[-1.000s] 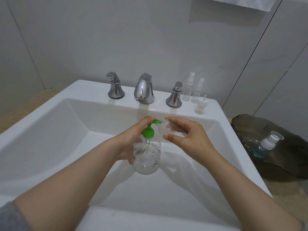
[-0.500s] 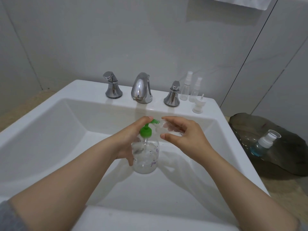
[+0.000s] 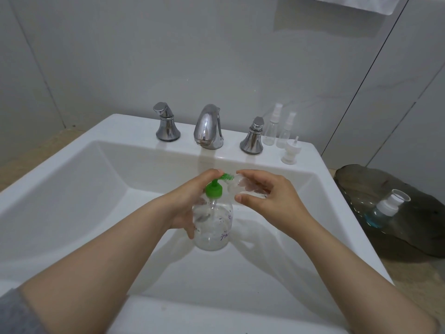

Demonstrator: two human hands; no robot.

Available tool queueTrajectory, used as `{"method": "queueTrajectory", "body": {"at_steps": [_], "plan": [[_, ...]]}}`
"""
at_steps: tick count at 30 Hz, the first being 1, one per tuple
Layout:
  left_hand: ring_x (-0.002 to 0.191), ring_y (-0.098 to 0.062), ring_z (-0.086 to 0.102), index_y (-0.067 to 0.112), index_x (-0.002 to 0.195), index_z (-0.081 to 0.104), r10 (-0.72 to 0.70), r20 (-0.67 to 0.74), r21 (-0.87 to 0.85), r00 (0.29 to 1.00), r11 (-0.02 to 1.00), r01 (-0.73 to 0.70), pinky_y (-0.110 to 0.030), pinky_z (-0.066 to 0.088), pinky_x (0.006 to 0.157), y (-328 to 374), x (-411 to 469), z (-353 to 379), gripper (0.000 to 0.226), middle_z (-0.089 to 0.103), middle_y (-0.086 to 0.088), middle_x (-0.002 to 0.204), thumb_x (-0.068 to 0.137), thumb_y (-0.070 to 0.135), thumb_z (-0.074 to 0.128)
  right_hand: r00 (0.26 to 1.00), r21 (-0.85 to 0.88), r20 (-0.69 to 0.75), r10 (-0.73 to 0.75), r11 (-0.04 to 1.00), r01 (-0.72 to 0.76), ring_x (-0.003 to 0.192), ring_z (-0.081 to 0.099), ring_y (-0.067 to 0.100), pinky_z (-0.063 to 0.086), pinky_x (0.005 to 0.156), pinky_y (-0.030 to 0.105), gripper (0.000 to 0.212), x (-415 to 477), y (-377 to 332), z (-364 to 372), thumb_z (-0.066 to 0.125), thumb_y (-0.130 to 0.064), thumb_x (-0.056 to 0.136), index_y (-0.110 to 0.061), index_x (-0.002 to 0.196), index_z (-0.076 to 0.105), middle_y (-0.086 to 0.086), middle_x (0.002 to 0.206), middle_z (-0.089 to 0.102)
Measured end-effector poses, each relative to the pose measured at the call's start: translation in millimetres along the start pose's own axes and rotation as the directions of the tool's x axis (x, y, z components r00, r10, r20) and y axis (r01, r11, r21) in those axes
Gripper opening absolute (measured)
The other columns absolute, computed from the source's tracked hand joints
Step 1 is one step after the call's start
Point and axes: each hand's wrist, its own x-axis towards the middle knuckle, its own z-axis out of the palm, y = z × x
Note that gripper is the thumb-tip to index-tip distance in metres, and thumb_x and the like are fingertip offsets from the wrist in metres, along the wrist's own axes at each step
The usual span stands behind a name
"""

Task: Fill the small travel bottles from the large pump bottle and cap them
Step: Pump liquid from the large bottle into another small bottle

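One broad white sink [image 3: 72,189] fills the lower frame, and both hands work over its basin at centre. At the right edge a dark tray [image 3: 414,237] carries a blue-filled bottle [image 3: 382,210].

The large pump bottle [image 3: 213,227] is held upright over the basin by the left hand [image 3: 185,206], whose fingers curl round its body while one lies over the green pump head [image 3: 213,190]. The right hand [image 3: 272,201] has its fingers and thumb curled round a small travel bottle [image 3: 240,186], which is tipped on its side with its mouth at the nozzle tip.

Filling looks to be the step in hand. The next move calls for a firm press on the pump while the small mouth stays lined up. How full it is cannot be told.

On the sink's back ledge, right of centre, two spare spray bottles [image 3: 271,131] stand just beside the right tap handle [image 3: 252,138]. A loose white cap [image 3: 291,153] sits in front of them, well apart from the hands, with nothing blocking the reach.
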Motion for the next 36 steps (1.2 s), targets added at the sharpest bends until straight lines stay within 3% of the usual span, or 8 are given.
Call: {"method": "queueTrajectory", "body": {"at_steps": [4,10,17,23,29,32,36], "plan": [[0.138,-0.041,0.040,0.035,0.139,0.050,-0.015,0.013,0.031,1.000,0.999,0.015,-0.075,0.025,0.106,0.5,-2.4,1.4,0.096,0.040,-0.011,0.150,0.056,0.082,0.057,0.999,0.007,-0.047,-0.016,1.000,0.017,0.098,0.063,-0.001,0.046,0.092,0.014,0.048,0.0,1.4,-0.2,0.081,-0.018,0.074,-0.033,0.117,0.066,-0.012,0.102,0.070],[0.138,-0.040,0.040,0.036,0.140,0.049,-0.002,-0.002,0.030,1.000,1.000,0.002,-0.074,0.028,0.105,0.8,-2.5,2.3,0.109,0.040,-0.010,0.150,0.043,0.084,0.062,0.999,0.006,-0.048,-0.020,1.000,0.020,0.100,0.063,0.000,0.047,0.094,0.016,0.048,0.2,1.7,0.2,0.081,-0.018,0.074,-0.033,0.118,0.066,-0.011,0.103,0.070],[0.121,-0.038,0.050,0.031,0.129,0.057,0.018,-0.036,0.004,0.999,1.000,-0.018,-0.076,0.026,0.101,0.6,0.5,2.9,0.082,0.047,-0.009,0.129,0.058,0.072,0.061,1.000,0.019,-0.022,0.003,1.000,-0.002,0.101,0.063,0.000,0.047,0.092,0.014,0.046,0.1,1.7,-0.2,0.081,-0.017,0.075,-0.035,0.115,0.066,-0.011,0.103,0.070],[0.104,-0.033,0.053,0.030,0.116,0.064,0.002,-0.022,-0.038,1.000,0.999,-0.002,-0.074,0.023,0.103,-0.2,2.3,0.7,0.040,0.052,-0.006,0.120,0.089,0.057,0.054,0.999,0.017,0.022,0.038,0.999,-0.039,0.099,0.064,0.000,0.047,0.093,0.015,0.046,0.6,2.0,-0.1,0.080,-0.015,0.075,-0.032,0.116,0.067,-0.011,0.104,0.070],[0.110,-0.035,0.051,0.032,0.110,0.064,0.007,-0.005,-0.035,1.000,0.999,-0.007,-0.076,0.019,0.104,0.8,1.4,1.2,0.034,0.052,-0.005,0.115,0.090,0.056,0.053,0.999,0.003,0.022,0.034,0.999,-0.034,0.098,0.064,0.002,0.046,0.091,0.012,0.046,-0.1,1.3,-0.7,0.079,-0.015,0.076,-0.032,0.116,0.066,-0.011,0.101,0.070],[0.132,-0.042,0.045,0.033,0.117,0.062,-0.002,-0.004,-0.020,1.000,1.000,0.002,-0.076,0.017,0.105,-0.1,0.9,1.3,0.056,0.048,-0.012,0.137,0.072,0.067,0.061,0.999,0.001,0.018,0.028,1.000,-0.028,0.097,0.063,-0.001,0.045,0.090,0.010,0.046,0.0,0.3,-0.1,0.080,-0.015,0.076,-0.032,0.117,0.066,-0.012,0.101,0.070],[0.135,-0.041,0.043,0.034,0.139,0.050,-0.020,0.008,0.017,1.000,1.000,0.020,-0.075,0.024,0.107,-1.1,0.5,1.2,0.096,0.041,-0.011,0.150,0.056,0.080,0.060,0.999,0.009,-0.034,-0.008,1.000,0.008,0.099,0.063,0.001,0.047,0.093,0.015,0.048,0.1,0.9,-0.2,0.081,-0.018,0.074,-0.031,0.118,0.066,-0.012,0.101,0.070]]}}
